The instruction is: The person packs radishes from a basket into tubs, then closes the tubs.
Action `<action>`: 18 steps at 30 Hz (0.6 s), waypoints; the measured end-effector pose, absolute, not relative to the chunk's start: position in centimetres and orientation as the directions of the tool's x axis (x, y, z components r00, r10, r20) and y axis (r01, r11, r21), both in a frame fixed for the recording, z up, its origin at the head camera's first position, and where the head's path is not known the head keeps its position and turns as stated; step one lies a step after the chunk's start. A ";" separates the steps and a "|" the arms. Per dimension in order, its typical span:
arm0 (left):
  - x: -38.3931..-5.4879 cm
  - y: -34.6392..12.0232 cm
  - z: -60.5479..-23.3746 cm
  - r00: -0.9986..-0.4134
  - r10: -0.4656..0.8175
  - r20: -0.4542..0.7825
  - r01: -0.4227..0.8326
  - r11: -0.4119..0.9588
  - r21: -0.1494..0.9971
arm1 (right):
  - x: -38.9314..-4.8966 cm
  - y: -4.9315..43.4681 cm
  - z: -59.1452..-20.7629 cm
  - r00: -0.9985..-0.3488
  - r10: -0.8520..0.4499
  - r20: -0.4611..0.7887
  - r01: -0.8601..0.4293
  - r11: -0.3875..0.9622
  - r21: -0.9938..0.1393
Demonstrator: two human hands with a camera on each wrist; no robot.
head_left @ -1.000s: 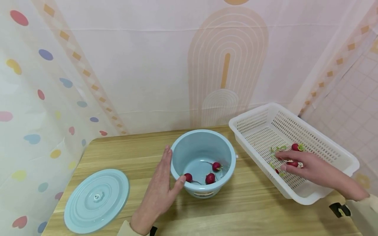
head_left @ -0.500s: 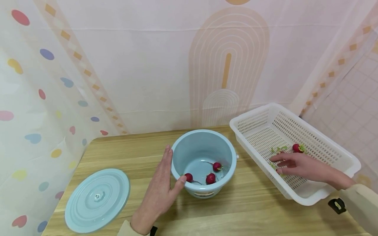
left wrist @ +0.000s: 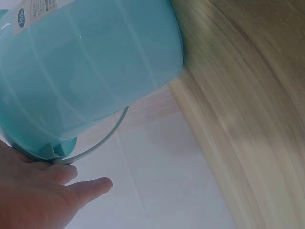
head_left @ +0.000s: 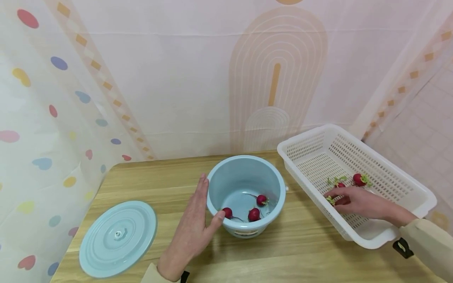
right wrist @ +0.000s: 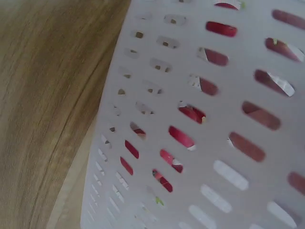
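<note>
Patterned cloth (head_left: 177, 78) backs a wooden surface (head_left: 170, 177) where the left hand (head_left: 191, 232), fingers straight, rests against a blue bucket (head_left: 244, 177) holding three radishes (head_left: 254, 214). At right, the right hand (head_left: 361, 202), fingers bent, reaches among more radishes (head_left: 359, 179) in a white basket (head_left: 389, 182); whether it grips one cannot be told. A lid (head_left: 106, 247) lies at left.

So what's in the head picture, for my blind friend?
A left hand touches a blue plastic bucket holding three red radishes; a right hand reaches into a white slotted plastic basket holding more. A round blue lid lies left.
</note>
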State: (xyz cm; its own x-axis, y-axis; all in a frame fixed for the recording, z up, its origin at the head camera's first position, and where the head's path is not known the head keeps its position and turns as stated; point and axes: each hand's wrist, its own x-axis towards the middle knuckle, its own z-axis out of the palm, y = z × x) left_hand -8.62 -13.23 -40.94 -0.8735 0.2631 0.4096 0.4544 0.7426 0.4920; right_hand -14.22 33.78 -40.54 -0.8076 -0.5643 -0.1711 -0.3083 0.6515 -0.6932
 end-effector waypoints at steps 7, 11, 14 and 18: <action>-8.6 -13.2 -40.8 -0.874 0.262 0.409 0.454 0.739 0.497 | -14.5 33.8 -40.9 -0.800 -0.586 -0.131 -0.389 0.672 -0.630; -8.6 -13.2 -40.8 -0.876 0.260 0.406 0.450 0.741 0.498 | -14.6 33.8 -41.1 -0.801 -0.587 -0.120 -0.420 0.692 -0.587; -8.5 -13.2 -40.8 -0.880 0.257 0.399 0.443 0.746 0.497 | -14.6 33.7 -41.2 -0.800 -0.587 -0.122 -0.426 0.700 -0.573; -8.5 -13.2 -40.8 -0.883 0.257 0.393 0.439 0.748 0.498 | -14.5 33.7 -41.1 -0.809 -0.572 -0.133 -0.410 0.712 -0.570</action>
State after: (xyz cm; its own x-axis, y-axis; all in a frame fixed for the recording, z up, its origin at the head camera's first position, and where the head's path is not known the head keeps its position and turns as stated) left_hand -8.55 -13.15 -40.76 -0.8829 0.2568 0.3930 0.4391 0.7481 0.4975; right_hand -14.50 33.67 -41.12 -0.8091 -0.5724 -0.1333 -0.4099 0.7122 -0.5698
